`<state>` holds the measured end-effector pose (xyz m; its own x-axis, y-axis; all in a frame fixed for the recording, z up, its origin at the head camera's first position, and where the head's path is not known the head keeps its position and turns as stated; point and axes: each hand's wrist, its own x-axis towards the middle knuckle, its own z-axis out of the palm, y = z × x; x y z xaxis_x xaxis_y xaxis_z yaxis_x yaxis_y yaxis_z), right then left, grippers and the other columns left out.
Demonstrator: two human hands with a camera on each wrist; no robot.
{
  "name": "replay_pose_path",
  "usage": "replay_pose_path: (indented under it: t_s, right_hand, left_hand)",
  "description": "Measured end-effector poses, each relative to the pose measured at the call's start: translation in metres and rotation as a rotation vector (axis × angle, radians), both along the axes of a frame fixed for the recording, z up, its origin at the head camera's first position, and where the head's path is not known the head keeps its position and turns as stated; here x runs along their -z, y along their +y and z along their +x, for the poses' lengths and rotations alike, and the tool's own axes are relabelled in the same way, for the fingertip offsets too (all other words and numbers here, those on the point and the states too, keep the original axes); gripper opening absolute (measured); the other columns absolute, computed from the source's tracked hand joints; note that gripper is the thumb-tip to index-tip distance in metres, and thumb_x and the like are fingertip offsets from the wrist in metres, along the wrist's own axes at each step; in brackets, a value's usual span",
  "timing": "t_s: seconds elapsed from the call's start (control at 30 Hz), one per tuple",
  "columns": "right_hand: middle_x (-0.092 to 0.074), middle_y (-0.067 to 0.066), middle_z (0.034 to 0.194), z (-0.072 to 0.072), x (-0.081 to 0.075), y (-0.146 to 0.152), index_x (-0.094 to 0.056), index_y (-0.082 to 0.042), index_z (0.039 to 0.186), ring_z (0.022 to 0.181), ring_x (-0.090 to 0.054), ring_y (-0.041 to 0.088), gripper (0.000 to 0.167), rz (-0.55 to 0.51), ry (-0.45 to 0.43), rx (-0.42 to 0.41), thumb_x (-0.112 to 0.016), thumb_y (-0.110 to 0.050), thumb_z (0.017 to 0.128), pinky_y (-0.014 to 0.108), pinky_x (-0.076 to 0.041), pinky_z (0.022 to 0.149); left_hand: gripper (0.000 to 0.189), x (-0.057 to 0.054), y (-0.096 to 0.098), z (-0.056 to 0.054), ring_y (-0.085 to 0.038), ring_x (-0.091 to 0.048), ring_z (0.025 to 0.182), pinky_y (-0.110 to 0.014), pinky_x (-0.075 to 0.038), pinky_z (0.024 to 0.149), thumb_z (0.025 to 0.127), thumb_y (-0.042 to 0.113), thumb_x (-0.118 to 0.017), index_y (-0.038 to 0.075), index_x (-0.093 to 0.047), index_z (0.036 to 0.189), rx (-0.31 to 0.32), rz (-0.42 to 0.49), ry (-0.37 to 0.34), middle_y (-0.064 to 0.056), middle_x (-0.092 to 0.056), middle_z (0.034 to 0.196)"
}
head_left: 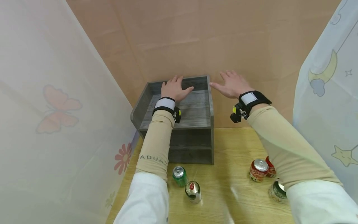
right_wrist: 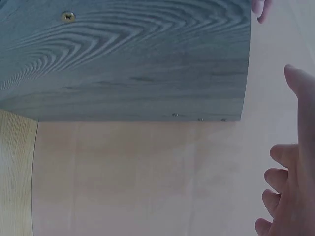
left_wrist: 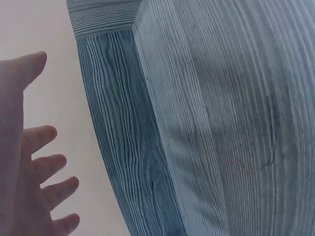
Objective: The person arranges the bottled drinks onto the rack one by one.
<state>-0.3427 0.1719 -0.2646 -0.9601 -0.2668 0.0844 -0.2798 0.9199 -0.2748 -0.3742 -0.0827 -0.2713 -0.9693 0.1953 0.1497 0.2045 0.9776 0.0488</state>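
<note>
A grey wood-grain shelf unit, with a raised rim around its top and compartments below, stands against the back wall. Over its top board is my left hand, fingers spread and nothing held. In the left wrist view this hand shows at the left, apart from the grey back rim. My right hand is raised just right of the unit's side panel, its thumb pointing toward the panel's upper corner. The right wrist view has that hand with relaxed fingers, beyond the edge of the side panel.
On the wooden table, a green can and a can with a red tab stand before the unit. Two red cans and a dark-and-pale can are beside my right forearm. Patterned curtains flank both sides.
</note>
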Motion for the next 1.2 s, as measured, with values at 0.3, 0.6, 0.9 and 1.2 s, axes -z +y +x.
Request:
replay_pose_path:
  t_s: [0.3, 0.6, 0.9, 1.2]
  right_hand:
    - [-0.006, 0.031, 0.164, 0.008, 0.008, -0.014, -0.005, 0.007, 0.160, 0.151, -0.004, 0.044, 0.101, -0.141, -0.029, -0.050, -0.029, -0.071, 0.100, 0.055, -0.005, 0.121]
    - [-0.009, 0.026, 0.165, 0.023, 0.016, -0.019, -0.006, 0.002, 0.161, 0.152, -0.008, 0.040, 0.100, -0.247, -0.056, -0.085, -0.032, -0.072, 0.100, 0.055, -0.010, 0.120]
    - [-0.016, 0.024, 0.165, 0.038, 0.031, -0.022, -0.009, -0.001, 0.162, 0.151, -0.016, 0.041, 0.106, -0.362, -0.060, -0.060, -0.037, -0.078, 0.095, 0.058, -0.016, 0.119]
    - [-0.017, 0.018, 0.166, 0.062, 0.066, -0.039, -0.007, -0.009, 0.164, 0.149, -0.022, 0.040, 0.111, -0.497, -0.016, -0.055, -0.058, -0.074, 0.089, 0.062, -0.024, 0.115]
  left_hand:
    - [0.085, 0.002, 0.004, 0.011, -0.030, -0.030, 0.148, -0.054, -0.020, 0.119, 0.099, 0.071, -0.040, 0.020, -0.023, 0.164, -0.006, -0.023, 0.005, -0.006, -0.025, 0.166]
    - [0.083, 0.000, 0.004, 0.015, -0.028, -0.028, 0.149, -0.055, -0.017, 0.119, 0.099, 0.071, -0.040, 0.020, -0.027, 0.163, 0.039, -0.032, 0.054, -0.005, -0.029, 0.165]
    - [0.083, -0.009, 0.004, 0.019, -0.028, -0.029, 0.148, -0.052, -0.015, 0.121, 0.098, 0.074, -0.037, 0.021, -0.031, 0.162, 0.071, 0.004, 0.065, -0.006, -0.031, 0.164]
    - [0.085, -0.017, 0.009, 0.027, -0.027, -0.028, 0.149, -0.049, -0.014, 0.121, 0.096, 0.077, -0.033, 0.024, -0.029, 0.162, 0.102, 0.059, 0.109, -0.003, -0.030, 0.164]
